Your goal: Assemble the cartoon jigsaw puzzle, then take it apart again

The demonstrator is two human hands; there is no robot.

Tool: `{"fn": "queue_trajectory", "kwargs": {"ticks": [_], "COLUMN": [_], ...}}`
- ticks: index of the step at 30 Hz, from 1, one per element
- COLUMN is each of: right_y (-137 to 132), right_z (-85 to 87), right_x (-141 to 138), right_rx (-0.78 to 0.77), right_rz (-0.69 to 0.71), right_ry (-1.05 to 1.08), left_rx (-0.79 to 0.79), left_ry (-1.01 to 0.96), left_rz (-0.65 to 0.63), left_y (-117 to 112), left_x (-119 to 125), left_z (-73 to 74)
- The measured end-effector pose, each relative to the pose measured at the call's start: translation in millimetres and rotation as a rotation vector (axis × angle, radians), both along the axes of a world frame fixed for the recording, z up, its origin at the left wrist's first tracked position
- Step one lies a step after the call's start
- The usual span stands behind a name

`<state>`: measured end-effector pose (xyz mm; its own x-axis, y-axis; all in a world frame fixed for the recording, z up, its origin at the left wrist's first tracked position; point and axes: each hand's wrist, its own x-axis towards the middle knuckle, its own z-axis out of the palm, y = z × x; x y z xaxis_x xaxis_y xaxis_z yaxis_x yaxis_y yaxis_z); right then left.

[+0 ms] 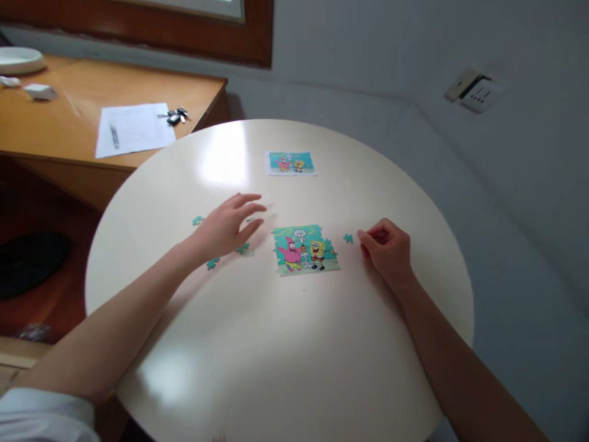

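Observation:
A partly joined cartoon jigsaw puzzle (306, 250) lies flat on the round table, with uneven edges at its left and right. My left hand (230, 226) hovers to the left of it, fingers apart and nothing in them. Near and partly under that hand are loose puzzle pieces, among them a piece (198, 220) behind the wrist and a piece (212, 263) in front. My right hand (386, 248) rests at the puzzle's right, thumb and fingers curled together; whether they hold anything is hidden. Just left of its fingertips, seemingly apart from them, lies a single teal puzzle piece (348, 238).
Farther back on the white round table (285, 344) lies a small printed reference picture (291, 163). A wooden desk (83, 80) adjoins at the back left, bearing a paper sheet (135, 129), a pen (114, 136) and keys (177, 116). Walls stand behind and right.

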<state>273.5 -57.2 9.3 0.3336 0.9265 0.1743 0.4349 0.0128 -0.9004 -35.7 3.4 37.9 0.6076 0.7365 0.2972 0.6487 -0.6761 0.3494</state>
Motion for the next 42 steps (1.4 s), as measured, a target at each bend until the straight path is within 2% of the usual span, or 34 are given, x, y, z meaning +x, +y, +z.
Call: {"fn": "queue_trajectory", "kwargs": {"ticks": [5, 7, 10, 18, 27, 33, 42], "right_y": [2, 3, 4, 4, 7, 6, 6], "right_z": [-3.9, -5.9, -8.4, -10.5, -16.9, -17.9, -16.6], "right_x": [4, 6, 9, 10, 16, 18, 16], "right_rx": [0.019, 0.043, 0.075, 0.098, 0.153, 0.185, 0.203], "right_rz": [0.006, 0.003, 0.006, -0.031, -0.024, -0.046, -0.026], "right_ry": [-0.023, -0.04, -0.067, -0.141, -0.188, -0.214, -0.184], "left_rx": [0.044, 0.058, 0.047, -0.064, -0.084, -0.107, -0.138], "left_ry": [-0.088, -0.08, -0.058, -0.022, -0.056, -0.046, -0.067], "left_rz": [0.376, 0.47, 0.544, 0.528, 0.51, 0.449, 0.403], "left_y": [35, 43, 47, 43, 47, 47, 45], "left_x": [-43, -55, -65, -67, -72, -72, -70], "left_z": [7.9, 9.1, 11.9, 15.6, 10.6, 6.4, 7.3]}}
